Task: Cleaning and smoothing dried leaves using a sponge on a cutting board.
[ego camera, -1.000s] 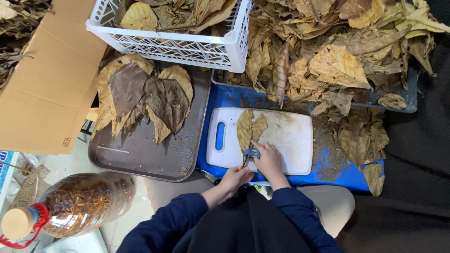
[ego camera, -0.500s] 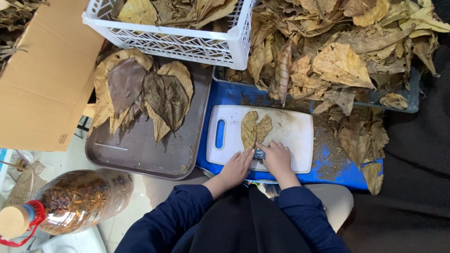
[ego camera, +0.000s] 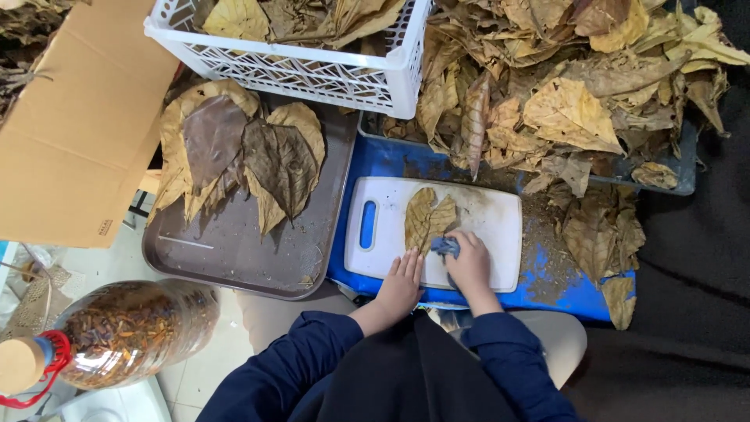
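A white cutting board (ego camera: 492,227) lies on a blue surface (ego camera: 578,293). A dry brown leaf (ego camera: 428,219) rests flat on the board. My left hand (ego camera: 402,281) lies flat with fingers together at the board's near edge, just below the leaf's stem end. My right hand (ego camera: 471,262) is closed on a small blue-grey cloth (ego camera: 445,247), pressing it against the leaf's lower right part.
A brown tray (ego camera: 234,250) at the left holds flattened leaves (ego camera: 242,152). A white plastic crate (ego camera: 312,74) of leaves stands behind it. Loose dry leaves (ego camera: 570,109) are heaped at the right. Cardboard (ego camera: 70,133) and a large plastic bottle (ego camera: 117,332) sit at the left.
My left hand has slid from the leaf's stem down onto the board's near edge and flattened. My right hand with the cloth has moved up onto the leaf.
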